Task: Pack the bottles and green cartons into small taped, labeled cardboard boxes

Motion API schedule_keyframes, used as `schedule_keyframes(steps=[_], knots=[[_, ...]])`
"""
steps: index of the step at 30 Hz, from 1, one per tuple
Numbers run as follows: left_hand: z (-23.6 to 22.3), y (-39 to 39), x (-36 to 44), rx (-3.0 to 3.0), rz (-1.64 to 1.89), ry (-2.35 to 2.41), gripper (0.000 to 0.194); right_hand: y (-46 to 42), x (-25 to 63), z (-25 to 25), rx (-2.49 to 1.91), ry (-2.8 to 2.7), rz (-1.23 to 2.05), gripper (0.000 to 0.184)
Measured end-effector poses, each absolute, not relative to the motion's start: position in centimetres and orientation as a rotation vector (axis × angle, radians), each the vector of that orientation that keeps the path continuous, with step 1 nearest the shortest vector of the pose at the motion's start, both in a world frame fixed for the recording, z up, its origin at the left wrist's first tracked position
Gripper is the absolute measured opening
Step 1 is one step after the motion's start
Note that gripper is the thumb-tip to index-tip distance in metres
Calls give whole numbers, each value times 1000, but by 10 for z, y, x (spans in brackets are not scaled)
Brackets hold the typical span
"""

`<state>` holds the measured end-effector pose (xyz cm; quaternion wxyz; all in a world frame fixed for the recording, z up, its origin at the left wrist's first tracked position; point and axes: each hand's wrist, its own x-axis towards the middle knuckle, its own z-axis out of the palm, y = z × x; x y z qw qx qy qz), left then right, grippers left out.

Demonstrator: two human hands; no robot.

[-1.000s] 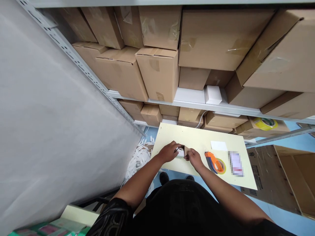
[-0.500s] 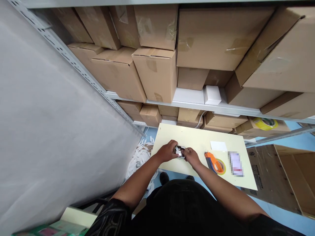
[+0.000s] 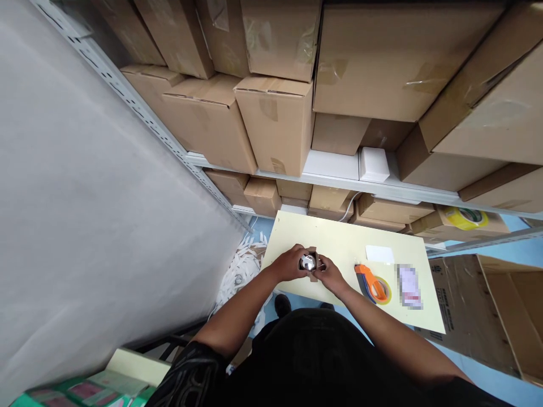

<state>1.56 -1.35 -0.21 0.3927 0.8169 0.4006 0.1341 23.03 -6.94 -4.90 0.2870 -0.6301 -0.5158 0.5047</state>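
Over the near left part of a pale yellow table, both my hands close round a small brown cardboard box with a shiny silvery item in its opening. My left hand grips the box's left side with curled fingers. My right hand pinches its right side and flap. Most of the box is hidden by my fingers.
An orange tape dispenser, a white card and a blurred label lie to the right on the table. Metal shelves stacked with cardboard boxes stand behind. An open carton sits on the floor right, paper strips left.
The shiny item has been turned and now shows a rounded face in the box opening; my hands have shifted slightly around it. The view tilted a little.
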Motion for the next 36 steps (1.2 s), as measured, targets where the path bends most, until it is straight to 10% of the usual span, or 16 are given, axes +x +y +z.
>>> schedule_keyframes(steps=[23,36], knots=[[35,0,62,2285,-322,1313,55,-66,239,-45,-1576,-1658,1454,111],[49,-10,70,2366,-175,1395,40,-56,229,-41,-1735,-1866,1157,75]])
